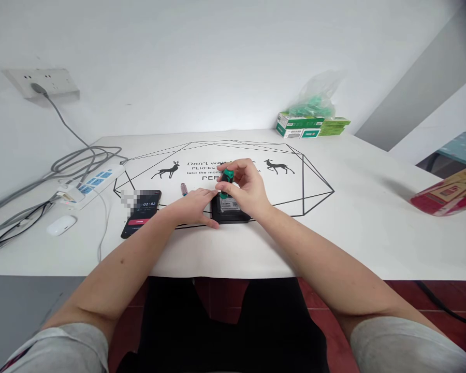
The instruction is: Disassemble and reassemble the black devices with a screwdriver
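My right hand [250, 187] is closed around the dark green handle of a screwdriver [228, 176], held upright over a black device [235, 216]. This device looks like a hard drive in a black case, with a pale printed label on top. The screwdriver's shaft points down at the label's left part; its tip is too small to make out. My left hand [196, 206] grips the device's left side, thumb at the near edge and fingers at the far corner. Just beyond that hand lies a small tool with a clear handle [184, 189].
Left of my hands lies a phone [146, 207] with a timer on screen. Further left are a power strip [97, 182], cables, a white earbud case [61, 225] and glasses [21, 226]. Green-and-white boxes [300, 126] stand by the wall; a red package [446, 194] is at right.
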Motion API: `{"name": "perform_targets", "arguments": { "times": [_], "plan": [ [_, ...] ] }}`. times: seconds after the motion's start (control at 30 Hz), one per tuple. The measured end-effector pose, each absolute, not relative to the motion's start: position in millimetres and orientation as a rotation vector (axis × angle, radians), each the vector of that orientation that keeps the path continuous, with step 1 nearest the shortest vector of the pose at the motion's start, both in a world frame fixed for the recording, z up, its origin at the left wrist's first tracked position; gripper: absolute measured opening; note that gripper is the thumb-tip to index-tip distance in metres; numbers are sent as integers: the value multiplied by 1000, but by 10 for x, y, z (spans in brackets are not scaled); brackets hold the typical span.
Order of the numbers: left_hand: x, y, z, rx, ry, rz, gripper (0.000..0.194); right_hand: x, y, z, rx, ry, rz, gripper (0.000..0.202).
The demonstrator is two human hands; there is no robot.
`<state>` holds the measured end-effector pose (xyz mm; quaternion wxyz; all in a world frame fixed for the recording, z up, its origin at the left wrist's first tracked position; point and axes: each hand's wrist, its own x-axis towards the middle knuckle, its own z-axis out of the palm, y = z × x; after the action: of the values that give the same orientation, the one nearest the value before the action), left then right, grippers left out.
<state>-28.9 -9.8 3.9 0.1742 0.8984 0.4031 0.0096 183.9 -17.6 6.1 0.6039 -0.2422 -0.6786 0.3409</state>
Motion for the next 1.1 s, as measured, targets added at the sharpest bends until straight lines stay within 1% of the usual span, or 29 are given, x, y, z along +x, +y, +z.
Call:
{"name": "perform_targets", "arguments": {
  "times": [0.13, 0.37, 0.47, 0.57, 0.7, 0.87, 1.1],
  "plan": [
    [-287, -101, 47, 2542, 1189, -24, 103, 1837, -220, 51, -540, -1639, 745, 36],
    [-281, -116, 63, 2549, 1190, -30, 102, 1855, -214, 95, -588, -1724, 544, 27],
    [-292, -105, 40, 2552, 1171, 2, 109, 1852, -185, 91, -579, -1740, 506, 28],
    [-307, -89, 9, 2537, 1149, 29, 113, 1846, -175, 72, -566, -1730, 550, 32],
    [-320, -79, -22, 2540, 1123, 67, 109, 1846, -162, 42, -570, -1706, 618, 36],
    [-285, -117, 11, 2558, 1174, 51, 106, 1888, -41, 4, -610, -1521, 624, 41],
    [-228, -170, 71, 2556, 1133, 46, 106, 1950, 63, -18, -684, -1510, 491, 40]
  ]
}}
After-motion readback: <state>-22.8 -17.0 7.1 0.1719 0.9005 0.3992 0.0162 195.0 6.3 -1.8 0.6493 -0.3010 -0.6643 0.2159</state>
